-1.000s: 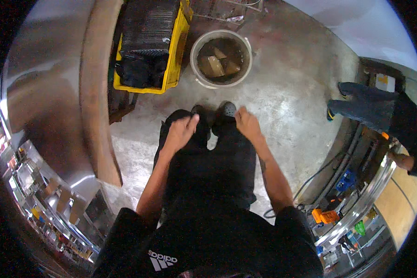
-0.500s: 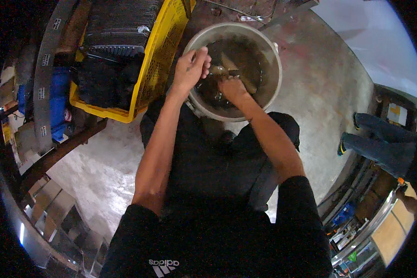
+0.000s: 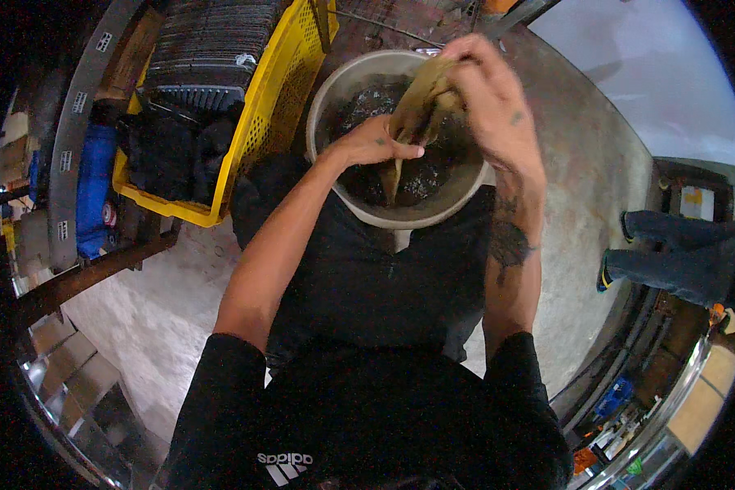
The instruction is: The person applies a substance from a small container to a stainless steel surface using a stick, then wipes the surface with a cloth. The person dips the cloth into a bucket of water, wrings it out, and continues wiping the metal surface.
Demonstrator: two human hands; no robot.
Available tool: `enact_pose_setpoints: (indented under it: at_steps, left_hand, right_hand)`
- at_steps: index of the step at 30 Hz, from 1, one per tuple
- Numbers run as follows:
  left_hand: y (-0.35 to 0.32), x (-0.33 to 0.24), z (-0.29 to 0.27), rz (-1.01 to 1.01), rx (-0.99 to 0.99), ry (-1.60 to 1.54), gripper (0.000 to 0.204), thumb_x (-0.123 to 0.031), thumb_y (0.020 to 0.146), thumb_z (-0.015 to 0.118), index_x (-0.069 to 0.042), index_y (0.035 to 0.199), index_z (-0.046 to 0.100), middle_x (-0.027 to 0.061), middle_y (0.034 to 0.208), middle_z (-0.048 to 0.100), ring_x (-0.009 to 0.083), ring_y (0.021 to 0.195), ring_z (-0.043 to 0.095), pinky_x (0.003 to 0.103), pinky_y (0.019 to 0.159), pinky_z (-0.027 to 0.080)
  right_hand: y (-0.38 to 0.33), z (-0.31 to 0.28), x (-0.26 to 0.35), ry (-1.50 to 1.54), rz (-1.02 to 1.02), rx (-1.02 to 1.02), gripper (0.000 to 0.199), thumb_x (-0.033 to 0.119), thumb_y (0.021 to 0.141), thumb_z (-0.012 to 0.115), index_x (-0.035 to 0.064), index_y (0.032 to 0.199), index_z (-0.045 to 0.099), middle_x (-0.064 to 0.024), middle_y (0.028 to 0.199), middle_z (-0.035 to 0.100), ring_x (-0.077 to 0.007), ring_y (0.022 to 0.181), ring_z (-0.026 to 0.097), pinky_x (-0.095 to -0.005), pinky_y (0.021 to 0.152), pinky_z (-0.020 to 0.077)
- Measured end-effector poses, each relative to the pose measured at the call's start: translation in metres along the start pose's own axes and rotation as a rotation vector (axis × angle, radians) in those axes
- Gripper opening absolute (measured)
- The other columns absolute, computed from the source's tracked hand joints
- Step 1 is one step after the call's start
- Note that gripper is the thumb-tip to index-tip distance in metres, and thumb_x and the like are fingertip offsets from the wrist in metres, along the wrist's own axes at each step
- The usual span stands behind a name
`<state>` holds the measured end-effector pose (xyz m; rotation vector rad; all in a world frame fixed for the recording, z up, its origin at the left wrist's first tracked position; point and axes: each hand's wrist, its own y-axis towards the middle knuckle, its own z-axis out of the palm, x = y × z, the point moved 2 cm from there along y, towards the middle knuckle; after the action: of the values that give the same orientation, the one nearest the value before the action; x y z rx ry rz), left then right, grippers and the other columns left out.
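A bucket [image 3: 359,208] stands on the floor [image 3: 139,327] before the person's knees, a crate [image 3: 261,131] just left of it; another person's legs [image 3: 670,261] are far right.

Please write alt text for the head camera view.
Both hands, left hand and right hand, hold a wet brown cloth over a round bucket of dark liquid; a yellow crate stands to its left.

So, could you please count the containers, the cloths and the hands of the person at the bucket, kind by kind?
Buckets: 1, the round grey bucket holding dark liquid.
Crates: 1, the yellow crate beside it.
Cloths: 1, the wet brownish cloth.
Hands: 2, the left hand and right hand, both gripping the cloth.
Total: 5.
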<state>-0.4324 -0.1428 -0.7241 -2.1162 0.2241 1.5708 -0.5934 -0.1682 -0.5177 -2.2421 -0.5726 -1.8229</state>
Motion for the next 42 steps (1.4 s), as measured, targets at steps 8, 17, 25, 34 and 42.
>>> enact_pose_setpoints:
  at_steps: [8,17,25,34,42]
  left_hand:
    - [-0.011,0.008,-0.029,0.198,-0.346,-0.294,0.043,-0.007,0.098,0.062,-0.008,0.14,0.062,0.0071,0.125,0.071,0.0168,0.117,0.063,0.034,0.102,0.049]
    - [-0.019,-0.021,-0.027,0.157,-0.491,-0.257,0.034,-0.007,0.098,0.063,-0.006,0.133,0.064,0.0057,0.126,0.069,0.0172,0.115,0.063,0.033,0.103,0.048]
    - [-0.003,-0.007,-0.008,0.09,-0.237,-0.704,0.035,0.0,0.1,0.061,-0.009,0.133,0.064,0.0039,0.128,0.071,0.0203,0.119,0.067,0.038,0.105,0.052]
    - [0.01,0.031,-0.051,-0.14,-0.279,-0.241,0.046,-0.006,0.089,0.067,-0.004,0.135,0.065,0.0103,0.121,0.073,0.0235,0.115,0.066,0.039,0.1,0.05]
    - [0.011,-0.017,-0.029,0.007,-0.156,-0.777,0.048,-0.042,0.1,0.069,-0.015,0.139,0.065,-0.0012,0.138,0.064,0.0157,0.131,0.055,0.036,0.111,0.041]
  right_hand:
    - [-0.023,-0.035,-0.025,0.343,0.099,-0.13,0.016,0.02,0.097,0.052,0.0068,0.095,0.06,-0.0018,0.091,0.058,-0.0148,0.087,0.054,-0.0299,0.08,0.0449]
    - [-0.038,0.055,-0.19,0.477,0.943,-0.209,0.046,0.042,0.109,0.048,0.0097,0.139,0.059,-0.0128,0.131,0.066,-0.0297,0.114,0.064,-0.0624,0.104,0.0499]
    - [-0.028,0.05,-0.216,1.364,0.826,0.038,0.065,0.061,0.108,0.042,0.0108,0.146,0.056,-0.0208,0.135,0.065,-0.0452,0.12,0.064,-0.071,0.104,0.0504]
    - [-0.03,0.058,-0.181,1.326,0.763,0.229,0.068,0.064,0.103,0.052,0.0068,0.138,0.061,-0.0177,0.115,0.071,-0.0357,0.094,0.071,-0.0471,0.072,0.0614]
    - [-0.033,0.056,-0.166,1.47,0.667,0.267,0.062,0.062,0.103,0.054,0.0083,0.134,0.06,-0.0181,0.103,0.066,-0.0257,0.079,0.063,-0.028,0.05,0.0505]
